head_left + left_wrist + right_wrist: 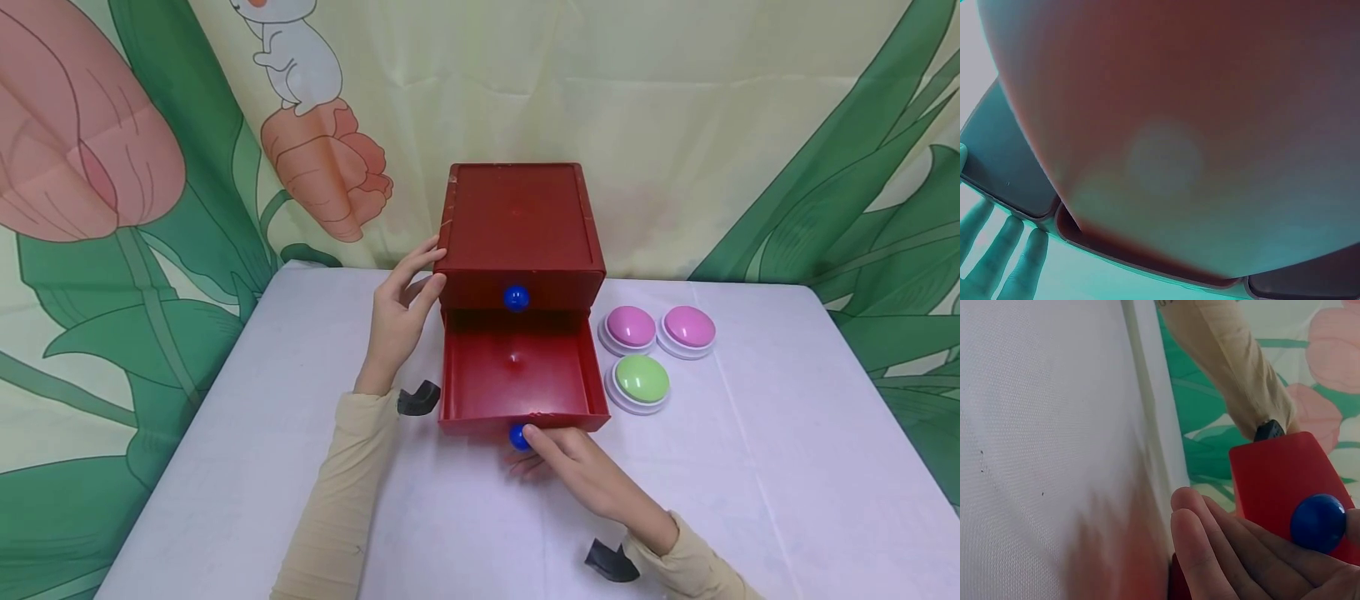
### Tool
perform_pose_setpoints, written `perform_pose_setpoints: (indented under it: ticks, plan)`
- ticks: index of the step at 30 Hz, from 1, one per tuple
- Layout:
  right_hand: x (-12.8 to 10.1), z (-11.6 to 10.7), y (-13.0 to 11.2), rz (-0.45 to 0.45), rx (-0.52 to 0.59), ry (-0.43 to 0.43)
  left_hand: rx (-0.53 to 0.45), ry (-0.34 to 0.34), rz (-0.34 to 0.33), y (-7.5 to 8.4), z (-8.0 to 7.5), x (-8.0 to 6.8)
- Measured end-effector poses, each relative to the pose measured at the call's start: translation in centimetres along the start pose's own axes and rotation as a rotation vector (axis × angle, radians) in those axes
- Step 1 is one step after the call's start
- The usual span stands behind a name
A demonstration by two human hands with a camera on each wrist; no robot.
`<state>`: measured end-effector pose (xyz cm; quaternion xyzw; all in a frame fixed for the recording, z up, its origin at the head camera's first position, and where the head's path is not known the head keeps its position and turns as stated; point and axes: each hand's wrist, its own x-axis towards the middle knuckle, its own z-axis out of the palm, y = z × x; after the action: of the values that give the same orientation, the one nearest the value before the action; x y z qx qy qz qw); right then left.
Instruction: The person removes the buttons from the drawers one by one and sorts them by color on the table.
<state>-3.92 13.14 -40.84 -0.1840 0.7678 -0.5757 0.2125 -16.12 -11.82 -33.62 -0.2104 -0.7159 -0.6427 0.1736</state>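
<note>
On the table [750,500], at its twelve o'clock edge against the leafy curtain [825,125], stands a red cabinet [517,225] with two drawers. Its lower drawer [517,371] is pulled out toward six o'clock and looks empty, while the upper one is closed, its blue knob [516,297] showing on the front. At three o'clock of the open drawer sit three dome buttons just beside each other, two pink [631,327] [687,327] and one green [641,379].

The left hand [401,321] lies with straight fingers against the cabinet's nine o'clock side, seemingly bracing it so it does not slide. The right hand [573,467] is at the drawer front, fingers around the lower knob [518,437], apparently pinching it; the right wrist view shows that knob [1317,523] lying against the fingers [1222,550].
</note>
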Motion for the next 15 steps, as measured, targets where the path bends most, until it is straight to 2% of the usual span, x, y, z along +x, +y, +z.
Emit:
perform_pose_setpoints:
  ticks: [15]
  plan:
    - [0.14,-0.28,-0.35,-0.006,-0.015,-0.012,-0.002,-0.002,-0.001,-0.09,-0.01,0.04]
